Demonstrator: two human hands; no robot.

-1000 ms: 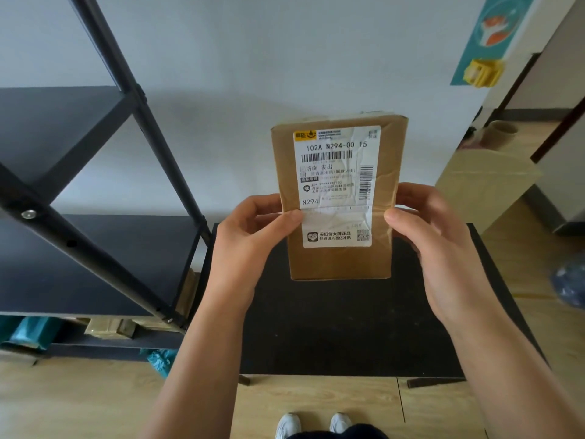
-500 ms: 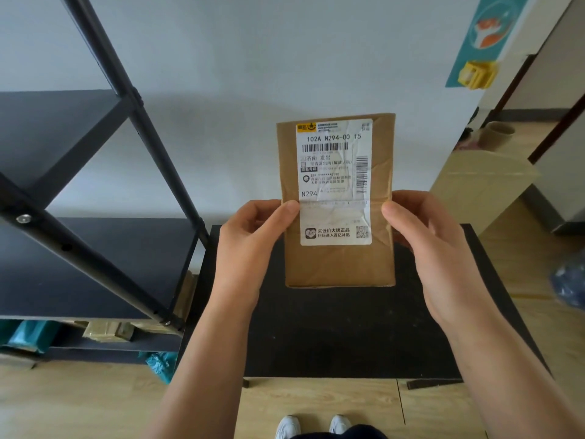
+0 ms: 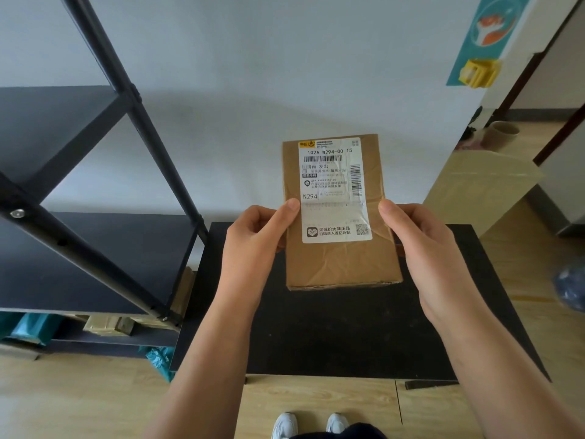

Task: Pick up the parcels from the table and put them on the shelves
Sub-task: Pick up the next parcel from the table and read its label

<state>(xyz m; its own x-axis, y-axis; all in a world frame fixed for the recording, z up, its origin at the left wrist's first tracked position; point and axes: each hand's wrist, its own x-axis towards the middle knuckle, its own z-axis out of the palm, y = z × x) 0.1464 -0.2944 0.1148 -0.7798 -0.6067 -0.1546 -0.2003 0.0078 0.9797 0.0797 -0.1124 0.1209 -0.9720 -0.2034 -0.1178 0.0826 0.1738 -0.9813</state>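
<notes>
A brown cardboard parcel (image 3: 340, 264) with a white shipping label is held upright in the air above the black table (image 3: 332, 337). My left hand (image 3: 256, 242) grips its left edge with the thumb on the label's side. My right hand (image 3: 424, 248) grips its right edge. The black metal shelves (image 3: 95, 248) stand to the left of the table, their middle and upper boards bare in view.
Brown and teal parcels (image 3: 107, 324) lie on the lowest shelf board at the left. A tan cardboard box (image 3: 481, 188) stands behind the table on the right. A dark blue bag (image 3: 571, 289) lies on the wooden floor at the far right.
The parcel has tilted, its top leaning away so its bottom edge now shows, and it sits a little lower in view. Both hands keep their grip on its sides.
</notes>
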